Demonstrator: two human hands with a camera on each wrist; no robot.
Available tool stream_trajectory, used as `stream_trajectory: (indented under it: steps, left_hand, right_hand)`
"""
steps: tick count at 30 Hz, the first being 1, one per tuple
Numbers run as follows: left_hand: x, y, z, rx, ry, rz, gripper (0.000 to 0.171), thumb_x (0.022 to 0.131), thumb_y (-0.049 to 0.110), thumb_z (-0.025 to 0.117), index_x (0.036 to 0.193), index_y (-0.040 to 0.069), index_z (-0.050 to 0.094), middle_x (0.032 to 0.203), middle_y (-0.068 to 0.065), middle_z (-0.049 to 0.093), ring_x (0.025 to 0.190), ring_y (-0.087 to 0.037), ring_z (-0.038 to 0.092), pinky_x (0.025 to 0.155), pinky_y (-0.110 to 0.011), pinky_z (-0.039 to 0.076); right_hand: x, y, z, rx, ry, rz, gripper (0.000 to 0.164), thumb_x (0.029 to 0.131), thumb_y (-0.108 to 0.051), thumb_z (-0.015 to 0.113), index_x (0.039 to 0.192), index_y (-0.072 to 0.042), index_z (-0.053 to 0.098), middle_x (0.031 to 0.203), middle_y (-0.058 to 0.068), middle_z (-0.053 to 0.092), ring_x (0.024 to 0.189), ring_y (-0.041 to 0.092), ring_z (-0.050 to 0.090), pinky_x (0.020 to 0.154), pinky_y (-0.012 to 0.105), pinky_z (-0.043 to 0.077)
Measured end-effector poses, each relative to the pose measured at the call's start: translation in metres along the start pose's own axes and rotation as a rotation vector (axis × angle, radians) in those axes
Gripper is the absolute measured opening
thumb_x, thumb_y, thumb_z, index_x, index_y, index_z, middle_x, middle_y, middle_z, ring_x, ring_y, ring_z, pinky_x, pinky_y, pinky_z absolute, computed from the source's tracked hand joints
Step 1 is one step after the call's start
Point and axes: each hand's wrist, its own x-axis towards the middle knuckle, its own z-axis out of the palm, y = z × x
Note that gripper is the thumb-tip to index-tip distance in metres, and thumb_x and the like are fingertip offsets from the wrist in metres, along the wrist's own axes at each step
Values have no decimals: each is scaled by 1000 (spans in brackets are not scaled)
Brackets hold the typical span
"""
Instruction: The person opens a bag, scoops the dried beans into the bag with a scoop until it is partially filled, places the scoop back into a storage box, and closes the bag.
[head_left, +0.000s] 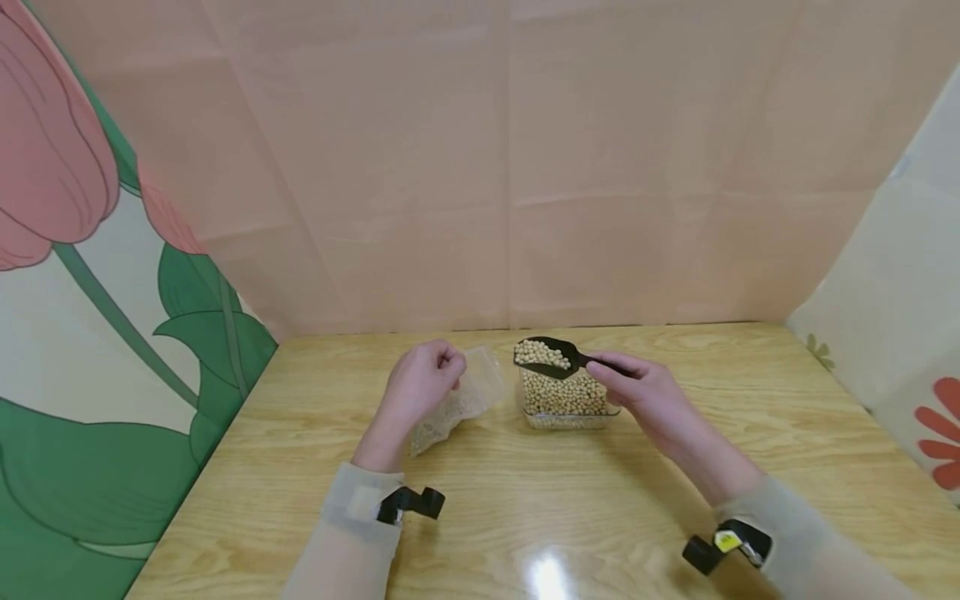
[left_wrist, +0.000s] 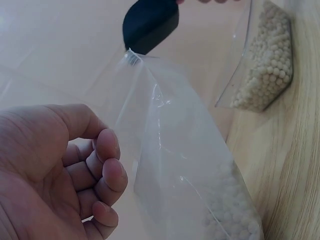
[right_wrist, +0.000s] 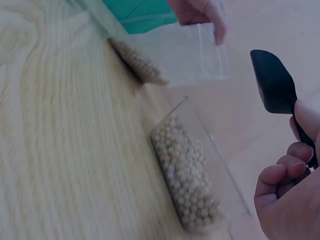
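Observation:
My right hand point(head_left: 648, 392) grips the handle of a black scoop point(head_left: 576, 360), heaped with pale, round soybeans point(head_left: 542, 354). The scoop is above a clear rectangular container point(head_left: 567, 423) filled with more of these beans. To the left, my left hand point(head_left: 427, 379) pinches the upper edge of a clear plastic bag point(head_left: 480, 383). Beans lie in the bag's lower end point(left_wrist: 232, 210), seen in the left wrist view. In that view the scoop point(left_wrist: 150, 25) shows just beyond the bag's top corner; whether they touch I cannot tell.
The wood-grain table point(head_left: 480, 517) carries the container and the bag. Behind it rises a pinkish cloth backdrop point(head_left: 510, 167). A flower-printed sheet point(head_left: 97, 350) stands on the left, a pale patterned one point(head_left: 892, 275) on the right. Each wrist wears a small black camera point(head_left: 411, 503).

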Motion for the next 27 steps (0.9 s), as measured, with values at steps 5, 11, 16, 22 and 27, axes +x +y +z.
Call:
stream_trajectory:
  steps: [5,11,16,22,27]
  left_hand:
    - [1,0,0,5,11,-2,21,106,17,58,90,14,71,75,2,70,57,-19,51,58,-35,43]
    - [1,0,0,6,12,-7,21,107,16,58,90,15,71,76,3,70,57,-19,51,58,-35,42]
    - [1,1,-1,0,13,-11,21,106,17,58,90,15,71,76,3,71,57,-19,51,58,-35,43]
    - [1,1,-1,8,18,-8,20,105,16,59,91,12,73,75,3,70,59,-18,54,58,-35,43]
    - [1,1,-1,10,13,2,21,106,15,58,95,8,75,74,3,71,58,-18,55,58,-34,43]
  right_hand:
    - [3,-7,13,-46,6,-12,48,103,-40,80,142,-14,75,125,-4,66,98,11,57,100,33,53]
    - [5,-13,27,-98,-6,-34,52,102,-38,81,143,-8,73,152,7,65,126,16,59,103,39,54]
    - [8,-14,35,-143,6,-15,54,99,-42,84,143,-11,74,148,7,66,112,17,60,93,38,55]
    - [10,-17,47,-194,4,-29,56,95,-45,87,139,-12,77,155,9,64,137,31,59,114,50,48]
    - [9,-20,54,-224,-9,-53,49,96,-42,87,135,-14,79,155,10,64,148,36,53,123,59,38]
